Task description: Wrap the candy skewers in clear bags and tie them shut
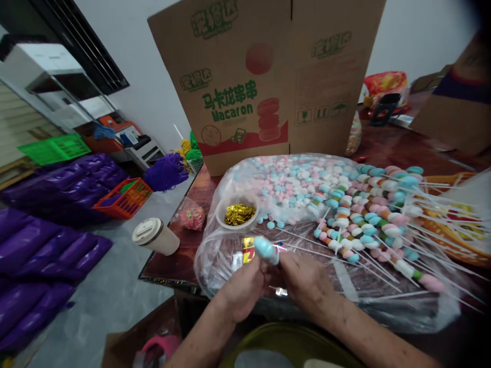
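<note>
My left hand (245, 287) and my right hand (307, 285) meet at the table's near edge, fingers closed together around a marshmallow skewer (265, 249). Its pale blue top end points up towards me; the rest is hidden by my hands. Printed red and yellow wrapping (248, 250) shows just beside it, and I cannot tell whether it is around the skewer. Ahead stands a white bowl (219, 217) of gold twist ties (240, 214). To the right lie several finished-looking marshmallow skewers (370, 220) in a pile, white sticks pointing right.
Clear plastic sheeting (215, 255) covers the table, with loose marshmallows (295, 179) in plastic behind the bowl. A large cardboard box (264, 76) stands at the back. A lidded cup (155, 236) sits near the left edge, an orange basket (448, 235) at right. Purple bags (34, 276) lie on the floor.
</note>
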A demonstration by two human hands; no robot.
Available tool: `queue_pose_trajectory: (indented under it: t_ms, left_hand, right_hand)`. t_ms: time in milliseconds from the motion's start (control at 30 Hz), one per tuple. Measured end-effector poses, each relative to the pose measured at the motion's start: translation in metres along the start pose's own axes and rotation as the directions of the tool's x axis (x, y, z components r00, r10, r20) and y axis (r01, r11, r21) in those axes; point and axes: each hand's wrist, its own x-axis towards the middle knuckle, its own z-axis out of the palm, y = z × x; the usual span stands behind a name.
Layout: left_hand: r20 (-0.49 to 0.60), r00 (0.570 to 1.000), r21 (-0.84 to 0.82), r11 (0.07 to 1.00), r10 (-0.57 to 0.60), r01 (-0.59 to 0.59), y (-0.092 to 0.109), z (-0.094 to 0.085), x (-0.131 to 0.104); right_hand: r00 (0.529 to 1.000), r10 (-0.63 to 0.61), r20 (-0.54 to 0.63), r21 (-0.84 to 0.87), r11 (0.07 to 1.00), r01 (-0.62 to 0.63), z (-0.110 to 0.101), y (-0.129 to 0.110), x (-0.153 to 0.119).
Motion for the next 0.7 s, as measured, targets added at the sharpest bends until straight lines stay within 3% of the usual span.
queue_pose_trajectory:
  t_ms: [100, 167, 267, 333, 400, 467, 600, 667, 700]
  left_hand:
    - [0.12, 0.981, -0.145, 0.975, -0.153, 0.17, 0.012, -0.004, 0.004]
    - [0.173, 0.97, -0.19, 0.96, -0.172, 0.204, 0.023, -0.006, 0.001]
    - [0.157, 0.988, -0.298, 0.953, 0.001, 0.046, 0.032, -0.002, -0.006]
    - [0.109, 0.979, -0.391, 0.913, 0.174, -0.118, 0.03, 0.003, -0.007]
    - [0.076, 0.964, -0.428, 0.882, 0.254, -0.199, 0.024, 0.006, -0.002]
    - [0.016, 0.979, -0.41, 0.894, 0.202, -0.178, 0.019, 0.006, 0.007]
    - [-0.048, 0.999, -0.312, 0.95, -0.022, 0.006, 0.024, 0.008, 0.018]
    - [-0.009, 0.998, -0.262, 0.963, 0.06, -0.06, 0.031, 0.011, 0.012]
    - [0.023, 0.991, -0.236, 0.964, 0.132, -0.123, 0.033, 0.012, 0.007]
  right_hand:
    - [0.998, -0.057, 0.026, -0.048, 0.997, 0.058, -0.003, 0.001, 0.001]
    - [0.988, -0.141, 0.059, -0.067, 0.987, 0.145, -0.009, 0.002, 0.004]
    - [0.977, -0.204, 0.066, -0.176, 0.961, 0.213, -0.022, 0.005, 0.01]
    - [0.984, -0.173, 0.047, -0.242, 0.953, 0.18, -0.028, 0.008, 0.013]
    - [0.992, -0.118, 0.038, -0.209, 0.97, 0.124, -0.028, 0.01, 0.013]
    - [0.998, -0.065, 0.025, -0.114, 0.991, 0.067, -0.023, 0.01, 0.01]
    - [0.998, -0.068, 0.012, -0.007, 0.998, 0.068, -0.011, 0.008, 0.001]
    - [0.997, -0.038, 0.064, 0.057, 0.998, 0.035, -0.009, 0.01, -0.001]
    - [0.995, 0.029, 0.098, 0.109, 0.993, -0.04, -0.01, 0.012, -0.001]
